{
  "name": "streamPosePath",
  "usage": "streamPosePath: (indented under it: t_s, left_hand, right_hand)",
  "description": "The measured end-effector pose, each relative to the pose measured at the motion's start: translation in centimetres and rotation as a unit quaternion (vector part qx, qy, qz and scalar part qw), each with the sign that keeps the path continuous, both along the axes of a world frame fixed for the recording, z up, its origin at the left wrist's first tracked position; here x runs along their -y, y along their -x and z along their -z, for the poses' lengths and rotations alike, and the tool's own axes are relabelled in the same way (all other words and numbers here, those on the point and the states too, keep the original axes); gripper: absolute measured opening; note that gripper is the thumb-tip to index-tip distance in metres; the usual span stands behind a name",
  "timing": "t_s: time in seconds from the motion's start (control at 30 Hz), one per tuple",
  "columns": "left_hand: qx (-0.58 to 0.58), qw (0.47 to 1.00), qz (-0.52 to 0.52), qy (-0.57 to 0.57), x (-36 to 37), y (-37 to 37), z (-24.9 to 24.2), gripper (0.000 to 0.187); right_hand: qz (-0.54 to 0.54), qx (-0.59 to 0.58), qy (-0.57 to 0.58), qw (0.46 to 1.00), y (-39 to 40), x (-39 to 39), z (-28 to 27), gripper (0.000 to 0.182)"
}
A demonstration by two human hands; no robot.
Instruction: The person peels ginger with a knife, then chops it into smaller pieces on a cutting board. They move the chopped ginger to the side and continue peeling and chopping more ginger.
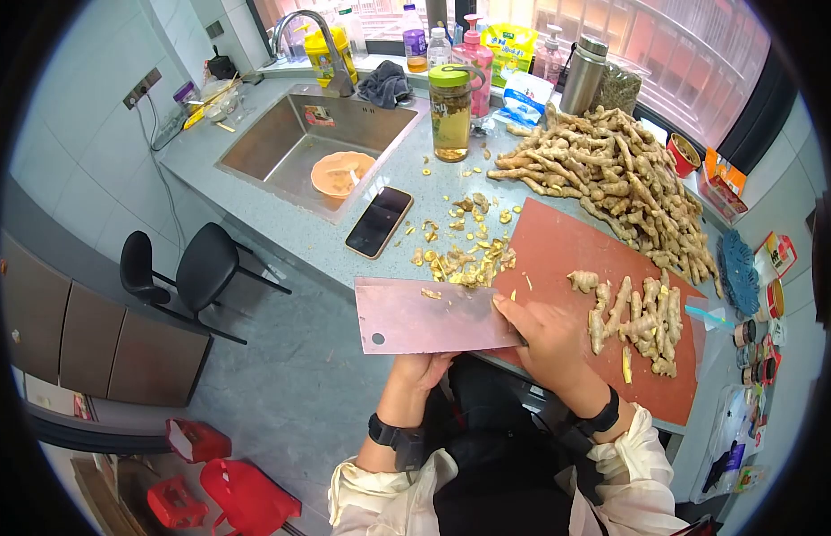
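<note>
Cleaver (424, 313) lies across the centre of the frame, flat face toward the camera, a hole near the lower left corner of its blade and a small bit of ginger (431, 293) on its upper part. The right hand (542, 335) grasps it at its right end, fingers closed round the handle. Just below the blade, the left hand (423, 368) is partly hidden behind the metal, so whether it grips anything I cannot tell. Black bands circle both wrists, and pale sleeves (639, 464) fill the bottom of the frame. Right of centre, a reddish-brown cutting board (558, 246) rests on the grey tabletop (295, 239), with several ginger pieces (663, 313) grouped on its right half. Above the blade, ginger scraps (469, 263) are scattered on the tabletop and against the board's left edge. A dark-screened phone (380, 222) lies just left of them. Farther off, at upper left, a steel sink (277, 147) contains an orange bowl (326, 170). A jar (450, 125) with a green lid stands upright at upper centre, while a big ginger heap (621, 170) spreads over the upper right, reaching the board's far edge. Behind these come a faucet (335, 62), a dark cloth (386, 85), a pink pump bottle (474, 67) and a steel flask (584, 76), before a barred window (666, 54) along the top.
</note>
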State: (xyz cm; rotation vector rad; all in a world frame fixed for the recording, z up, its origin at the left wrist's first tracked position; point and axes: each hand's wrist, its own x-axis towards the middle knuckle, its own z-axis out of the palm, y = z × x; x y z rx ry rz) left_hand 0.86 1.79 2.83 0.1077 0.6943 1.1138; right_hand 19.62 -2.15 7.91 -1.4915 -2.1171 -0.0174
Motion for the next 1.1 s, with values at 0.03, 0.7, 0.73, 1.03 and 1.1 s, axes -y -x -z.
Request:
streamPosePath:
  t_s: [0.03, 0.7, 0.73, 1.03, 1.1]
  left_hand:
    - [0.025, 0.998, 0.027, -0.044, -0.3, 1.0, 2.0, 0.035]
    - [0.027, 0.971, 0.117, -0.205, -0.8, 1.4, 2.8, 0.023]
    - [0.08, 0.973, 0.102, -0.192, -0.7, 1.2, 3.8, 0.026]
    - [0.145, 0.976, 0.073, -0.144, -1.3, 1.2, 3.0, 0.022]
    - [0.137, 0.977, 0.075, -0.145, -1.0, 1.4, 2.3, 0.021]
  right_hand:
    - [-0.018, -0.049, 0.021, 0.998, -0.2, -0.1, -0.5, 0.041]
    - [-0.055, -0.189, 0.052, 0.979, 0.0, -0.3, -0.2, 0.031]
    - [-0.037, -0.109, 0.007, 0.993, 0.1, -0.2, 0.0, 0.035]
    - [-0.012, -0.225, 0.036, 0.974, 0.4, -0.9, 1.3, 0.036]
    - [0.011, -0.337, 0.134, 0.932, 0.2, -0.6, 0.1, 0.034]
